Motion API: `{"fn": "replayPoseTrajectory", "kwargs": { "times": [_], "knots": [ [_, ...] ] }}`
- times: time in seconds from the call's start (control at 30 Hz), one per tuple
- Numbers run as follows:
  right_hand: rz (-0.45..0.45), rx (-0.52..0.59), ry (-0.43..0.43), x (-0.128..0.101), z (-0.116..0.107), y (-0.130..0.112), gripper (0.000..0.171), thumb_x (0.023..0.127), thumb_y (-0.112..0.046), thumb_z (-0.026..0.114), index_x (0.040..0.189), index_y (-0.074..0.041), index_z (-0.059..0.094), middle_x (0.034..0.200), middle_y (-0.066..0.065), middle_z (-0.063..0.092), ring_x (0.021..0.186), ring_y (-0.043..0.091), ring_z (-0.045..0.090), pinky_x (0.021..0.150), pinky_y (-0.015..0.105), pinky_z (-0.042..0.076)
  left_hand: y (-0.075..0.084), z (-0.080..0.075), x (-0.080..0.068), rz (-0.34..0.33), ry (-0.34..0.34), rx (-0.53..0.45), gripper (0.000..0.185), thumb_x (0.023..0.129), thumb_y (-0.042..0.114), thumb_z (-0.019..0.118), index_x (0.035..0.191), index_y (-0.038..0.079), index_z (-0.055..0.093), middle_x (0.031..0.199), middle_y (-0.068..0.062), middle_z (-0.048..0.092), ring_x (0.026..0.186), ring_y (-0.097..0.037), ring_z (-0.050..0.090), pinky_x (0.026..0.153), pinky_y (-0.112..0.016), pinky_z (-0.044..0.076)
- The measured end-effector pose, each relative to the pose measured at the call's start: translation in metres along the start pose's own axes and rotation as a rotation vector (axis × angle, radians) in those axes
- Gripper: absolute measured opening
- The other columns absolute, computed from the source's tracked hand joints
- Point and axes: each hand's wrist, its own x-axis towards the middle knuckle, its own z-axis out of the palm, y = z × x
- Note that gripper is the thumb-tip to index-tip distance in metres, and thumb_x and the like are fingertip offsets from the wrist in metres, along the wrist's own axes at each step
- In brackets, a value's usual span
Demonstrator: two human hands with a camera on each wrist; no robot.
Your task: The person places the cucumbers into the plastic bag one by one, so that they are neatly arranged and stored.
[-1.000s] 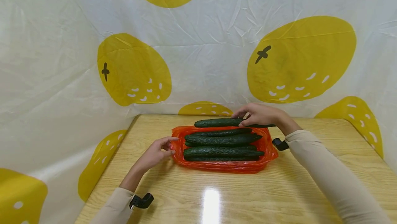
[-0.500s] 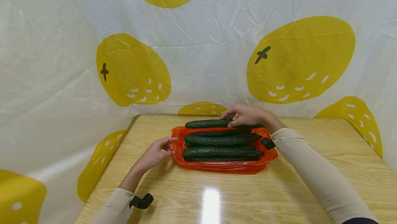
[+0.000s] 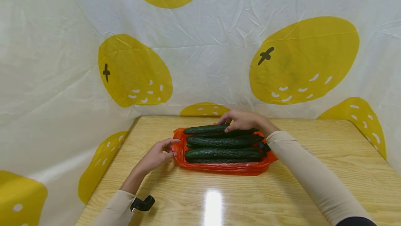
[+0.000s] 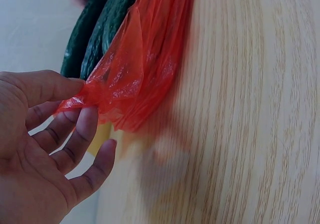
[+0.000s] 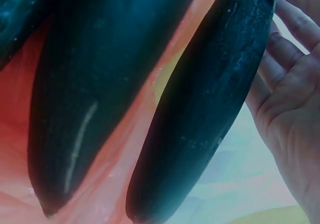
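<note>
A red plastic bag (image 3: 225, 167) lies on the wooden table (image 3: 219, 198) with several dark green cucumbers (image 3: 223, 153) stacked on it. My right hand (image 3: 241, 120) grips one more cucumber (image 3: 205, 129) at the far edge of the pile; in the right wrist view my fingers (image 5: 287, 78) curl round that cucumber (image 5: 210, 108), beside another cucumber (image 5: 100, 83) on the red bag (image 5: 95, 199). My left hand (image 3: 158, 154) pinches the bag's left edge, and the left wrist view shows thumb and fingers (image 4: 82, 129) holding the red film (image 4: 130, 78).
A white sheet with big yellow lemon prints (image 3: 300, 59) hangs behind and round the table. The table's near part shows a light glare (image 3: 213, 201). Black wrist mounts (image 3: 142, 203) sit on both sleeves.
My right hand has carried the cucumber leftward and down onto the far side of the pile. The left hand has kept its hold on the bag's edge.
</note>
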Motion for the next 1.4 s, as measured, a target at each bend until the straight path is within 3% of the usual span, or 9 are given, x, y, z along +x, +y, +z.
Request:
{"fn": "replayPoseTrajectory", "kwargs": {
  "times": [0.3,0.57,0.8,1.13,1.4],
  "knots": [
    [0.026,0.017,-0.037,0.001,0.008,0.006,0.039,0.099,-0.019,0.067,0.137,-0.011,0.063,0.136,0.008,0.060,0.122,0.030,0.058,0.104,0.051,0.047,-0.002,0.001,0.000,0.002,0.004,0.005,0.048,0.093,0.005,0.070,0.140,0.005,0.059,0.093,-0.009,0.063,0.089,-0.024,0.056,0.070,-0.035,0.050],
    [0.051,0.009,-0.061,0.001,0.015,0.010,0.037,0.099,-0.018,0.066,0.136,-0.010,0.063,0.134,0.007,0.063,0.123,0.030,0.059,0.103,0.049,0.047,0.002,0.000,-0.001,0.003,0.008,0.010,0.048,0.093,0.004,0.070,0.140,0.004,0.059,0.092,-0.008,0.062,0.089,-0.023,0.056,0.070,-0.032,0.049],
    [0.058,0.017,-0.047,-0.002,0.019,0.015,0.032,0.101,-0.017,0.064,0.133,-0.011,0.063,0.132,0.007,0.062,0.122,0.029,0.060,0.101,0.046,0.049,0.001,0.000,-0.002,-0.001,0.004,-0.003,0.048,0.093,0.004,0.069,0.140,0.003,0.059,0.094,-0.010,0.063,0.090,-0.024,0.056,0.071,-0.040,0.051],
    [0.066,0.018,-0.025,-0.011,0.017,0.018,0.035,0.100,-0.027,0.066,0.129,-0.009,0.065,0.127,0.006,0.066,0.118,0.028,0.061,0.102,0.049,0.048,0.001,0.001,-0.001,-0.009,0.010,-0.007,0.049,0.094,0.001,0.067,0.141,-0.001,0.055,0.097,-0.014,0.063,0.091,-0.026,0.055,0.071,-0.039,0.049],
    [0.101,0.038,0.007,-0.023,0.016,0.021,0.037,0.100,-0.033,0.065,0.130,-0.011,0.064,0.127,0.003,0.065,0.119,0.027,0.060,0.103,0.049,0.047,0.027,0.002,-0.009,-0.015,0.010,-0.021,0.048,0.092,-0.006,0.065,0.139,-0.005,0.056,0.094,-0.019,0.062,0.090,-0.030,0.055,0.071,-0.040,0.049]
  ]
}}
